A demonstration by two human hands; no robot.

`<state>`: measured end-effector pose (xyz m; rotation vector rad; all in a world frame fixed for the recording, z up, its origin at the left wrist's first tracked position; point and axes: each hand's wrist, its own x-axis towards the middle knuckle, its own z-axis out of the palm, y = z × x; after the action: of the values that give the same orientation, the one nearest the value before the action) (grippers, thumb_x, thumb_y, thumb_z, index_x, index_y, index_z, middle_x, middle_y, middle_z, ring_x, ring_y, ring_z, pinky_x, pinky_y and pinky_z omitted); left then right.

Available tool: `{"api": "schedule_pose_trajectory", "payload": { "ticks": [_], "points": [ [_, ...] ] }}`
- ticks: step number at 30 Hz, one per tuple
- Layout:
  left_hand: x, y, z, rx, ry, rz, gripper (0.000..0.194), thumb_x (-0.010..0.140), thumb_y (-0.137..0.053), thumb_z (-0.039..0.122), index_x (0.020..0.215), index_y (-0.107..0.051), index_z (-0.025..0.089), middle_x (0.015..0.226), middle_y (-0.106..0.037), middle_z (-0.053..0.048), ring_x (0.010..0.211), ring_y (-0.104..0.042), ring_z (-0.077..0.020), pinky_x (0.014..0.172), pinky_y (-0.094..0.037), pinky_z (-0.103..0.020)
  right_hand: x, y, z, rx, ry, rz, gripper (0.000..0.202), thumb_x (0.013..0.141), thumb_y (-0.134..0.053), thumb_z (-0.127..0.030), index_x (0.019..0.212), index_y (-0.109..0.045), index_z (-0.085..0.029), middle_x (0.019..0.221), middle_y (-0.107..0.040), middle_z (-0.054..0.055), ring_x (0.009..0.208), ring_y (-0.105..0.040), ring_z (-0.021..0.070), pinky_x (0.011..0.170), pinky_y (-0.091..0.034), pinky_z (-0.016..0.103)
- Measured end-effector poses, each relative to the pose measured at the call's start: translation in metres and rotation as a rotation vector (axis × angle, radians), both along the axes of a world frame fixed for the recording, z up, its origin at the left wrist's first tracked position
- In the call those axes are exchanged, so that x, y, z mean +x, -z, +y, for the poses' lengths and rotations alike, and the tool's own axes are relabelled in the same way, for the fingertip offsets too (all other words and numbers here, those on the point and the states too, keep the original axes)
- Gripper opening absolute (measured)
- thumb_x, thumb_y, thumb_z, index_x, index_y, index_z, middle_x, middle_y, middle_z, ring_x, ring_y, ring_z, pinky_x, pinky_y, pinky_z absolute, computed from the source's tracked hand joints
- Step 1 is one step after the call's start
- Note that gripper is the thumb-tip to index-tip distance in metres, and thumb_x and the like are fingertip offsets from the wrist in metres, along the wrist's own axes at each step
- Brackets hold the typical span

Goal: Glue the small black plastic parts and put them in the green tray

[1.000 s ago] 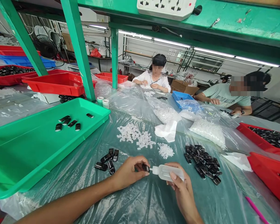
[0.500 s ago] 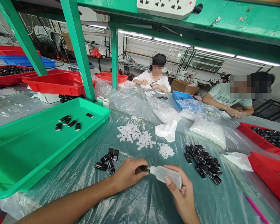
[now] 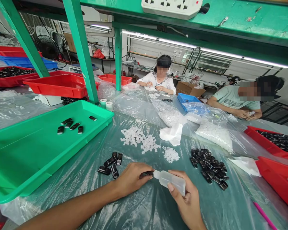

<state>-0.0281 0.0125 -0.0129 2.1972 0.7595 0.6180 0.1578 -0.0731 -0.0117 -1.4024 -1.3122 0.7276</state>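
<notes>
Between the thumb and fingers of my left hand [image 3: 134,179] is a small black plastic casing [image 3: 147,174], mostly covered by the fingers. My right hand [image 3: 188,198] is wrapped round a translucent squeeze bottle [image 3: 171,181], tilted so its nozzle end meets the casing; the very tip is hidden. Several black casings [image 3: 110,164] lie just beyond my left wrist. A larger heap of black casings [image 3: 210,166] sits to the right of my right hand. Beyond the hands are white plastic pieces [image 3: 139,139] and a pile of smaller white bits [image 3: 171,154].
A green tray [image 3: 38,163] with several casings stands at left. Red trays [image 3: 278,182] line the right edge. Bags of white parts [image 3: 214,135] lie farther back. Green posts [image 3: 80,51] carry a shelf overhead. Two people [image 3: 158,80] sit across the table.
My right hand and the bottle have shifted very slightly, and the casing in my left hand has turned a little. At far right, a co-worker's hands have moved and now show a light-coloured item.
</notes>
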Motion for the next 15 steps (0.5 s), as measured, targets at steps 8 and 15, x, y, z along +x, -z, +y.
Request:
{"api": "schedule_pose_trajectory", "payload": {
  "ticks": [8,15],
  "points": [
    [0.0,-0.0049,-0.0013,-0.09,-0.02,-0.044,0.029,0.087,-0.05,0.028,0.115,-0.059,0.025,0.1,-0.065,-0.004,0.074,-0.061,-0.0157,0.049,-0.043,-0.016,0.0016,0.0003,-0.0006,-0.001,0.055,-0.008,0.026,0.076,-0.06,-0.039,0.093,-0.057,-0.019,0.071,-0.059,0.003,0.049,-0.05,0.0125,0.039,-0.036,0.019],
    [-0.0005,-0.0067,-0.0021,-0.13,0.008,-0.107,0.032,0.088,-0.049,0.027,0.119,-0.055,0.029,0.107,-0.063,-0.004,0.088,-0.061,-0.0172,0.051,-0.045,-0.014,0.0069,-0.0003,0.0008,-0.003,0.073,-0.049,0.027,0.077,-0.059,-0.04,0.093,-0.058,-0.019,0.069,-0.059,0.003,0.048,-0.049,0.0126,0.039,-0.036,0.02]
  ]
}}
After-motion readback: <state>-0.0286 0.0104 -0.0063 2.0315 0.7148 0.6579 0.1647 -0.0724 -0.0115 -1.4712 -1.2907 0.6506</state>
